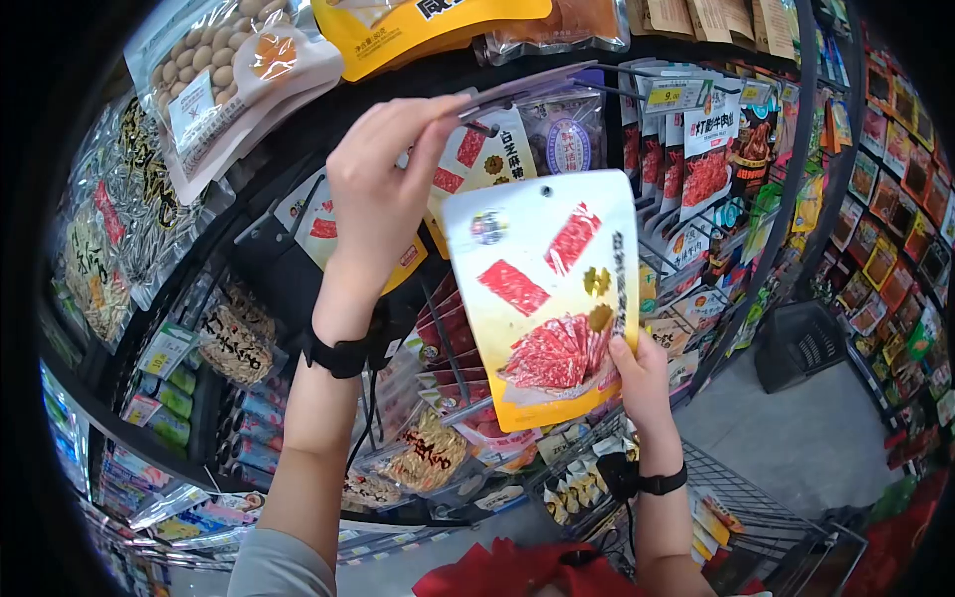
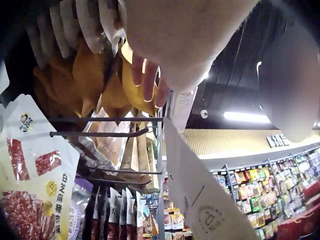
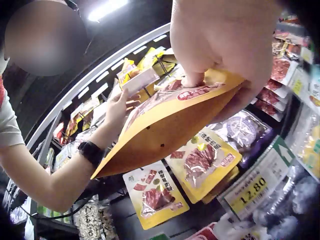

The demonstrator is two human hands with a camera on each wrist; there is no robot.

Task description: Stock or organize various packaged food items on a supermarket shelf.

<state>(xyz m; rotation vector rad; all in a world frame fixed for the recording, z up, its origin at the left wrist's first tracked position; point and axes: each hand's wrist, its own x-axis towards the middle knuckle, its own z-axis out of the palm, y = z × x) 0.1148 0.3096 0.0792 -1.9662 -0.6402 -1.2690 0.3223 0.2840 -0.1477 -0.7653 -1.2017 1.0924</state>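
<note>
In the head view my right hand (image 1: 649, 386) grips a white-and-yellow bag of dried meat slices (image 1: 545, 298) at its lower right edge, thumb on the front. The bag is upright, its printed face toward me; the right wrist view shows its yellow bottom (image 3: 155, 137). My left hand (image 1: 383, 179) is raised at the shelf and pinches a flat price-tag holder (image 1: 532, 85), tilted up at a hook's front end. In the left wrist view its fingers (image 2: 149, 85) curl behind the holder (image 2: 192, 180). Matching bags (image 1: 497, 149) hang just behind.
Metal hooks (image 2: 110, 120) stick out from the rack. Bags of quail eggs (image 1: 214, 75) and dried fish (image 1: 129, 199) hang at the left, red meat packets (image 1: 708, 164) at the right. A shopping cart (image 1: 756, 497) stands below, and a dark basket (image 1: 801, 346) is on the floor.
</note>
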